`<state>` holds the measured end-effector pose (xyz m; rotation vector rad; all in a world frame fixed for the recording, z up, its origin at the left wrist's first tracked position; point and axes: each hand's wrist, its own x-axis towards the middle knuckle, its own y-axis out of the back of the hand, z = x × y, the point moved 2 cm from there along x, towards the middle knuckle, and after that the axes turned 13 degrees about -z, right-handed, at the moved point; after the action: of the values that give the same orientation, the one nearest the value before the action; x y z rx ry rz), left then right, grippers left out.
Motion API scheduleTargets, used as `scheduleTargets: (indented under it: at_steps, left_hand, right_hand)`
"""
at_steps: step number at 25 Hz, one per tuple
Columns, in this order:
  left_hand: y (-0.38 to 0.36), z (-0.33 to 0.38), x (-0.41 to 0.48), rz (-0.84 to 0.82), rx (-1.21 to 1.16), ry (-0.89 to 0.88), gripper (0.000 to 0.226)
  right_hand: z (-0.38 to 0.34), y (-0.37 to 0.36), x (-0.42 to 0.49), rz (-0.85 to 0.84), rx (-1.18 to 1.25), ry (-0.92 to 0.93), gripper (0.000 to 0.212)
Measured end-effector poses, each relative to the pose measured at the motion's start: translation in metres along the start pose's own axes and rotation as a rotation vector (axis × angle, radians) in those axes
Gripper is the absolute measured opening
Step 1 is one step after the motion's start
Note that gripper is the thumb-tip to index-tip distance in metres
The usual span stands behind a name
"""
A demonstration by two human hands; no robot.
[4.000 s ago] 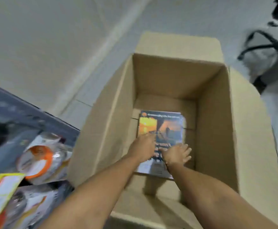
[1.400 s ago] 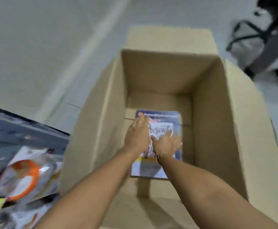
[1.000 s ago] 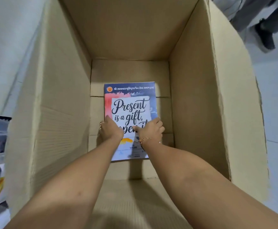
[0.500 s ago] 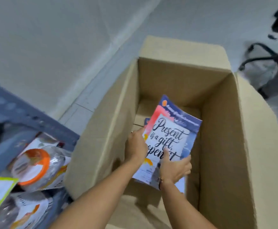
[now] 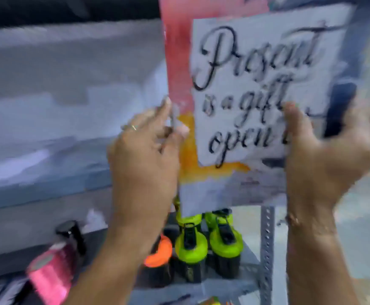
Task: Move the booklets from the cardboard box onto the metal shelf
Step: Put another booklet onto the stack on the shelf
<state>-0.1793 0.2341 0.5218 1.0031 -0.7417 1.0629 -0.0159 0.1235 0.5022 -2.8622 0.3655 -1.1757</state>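
Viewing from the head camera, the only view supplied: the booklet (image 5: 254, 89) is held upright in front of the metal shelf (image 5: 267, 243), above a lower tier carrying lime-green capped items (image 5: 206, 241), an orange item (image 5: 158, 253) and a pink roll (image 5: 52, 274). The left hand (image 5: 144, 159) is closed on the booklet's left edge, thumb across the cover; the right hand (image 5: 324, 155) is closed on the right edge likewise. The two hands stand apart, one to each side. Whether more than one booklet is in the grip cannot be told; the frame is blurred. The cardboard box is out of sight. Judged handling: light, thin, glossy and likely slippery, flexible enough to sag if held by one corner. Holding at both side edges near mid-height appears sound; sliding it flat onto a tier should need support underneath
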Motion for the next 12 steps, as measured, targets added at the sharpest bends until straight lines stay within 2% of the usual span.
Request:
scheduleTargets:
  at_steps: [3, 4, 6, 9, 12]
  left_hand:
    - [0.053, -0.038, 0.074, -0.06, 0.145, 0.177, 0.03]
    - [0.061, -0.058, 0.094, -0.093, 0.174, 0.229, 0.026]
    - [0.065, -0.101, 0.128, -0.149, 0.275, 0.341, 0.021]
    - [0.051, -0.16, 0.149, -0.251, 0.424, 0.525, 0.025]
    - [0.023, -0.197, 0.137, -0.55, 0.651, 0.637, 0.026]
  right_hand:
    - [-0.068, -0.057, 0.026, -0.309, 0.0, 0.127, 0.034]
    - [-0.086, -0.079, 0.033, -0.414, -0.091, 0.131, 0.018]
    - [-0.098, -0.12, 0.037, -0.585, -0.163, 0.14, 0.025]
    - [-0.085, -0.163, 0.033, -0.744, -0.202, 0.085, 0.017]
    - [-0.057, -0.191, 0.016, -1.068, -0.448, -0.02, 0.025]
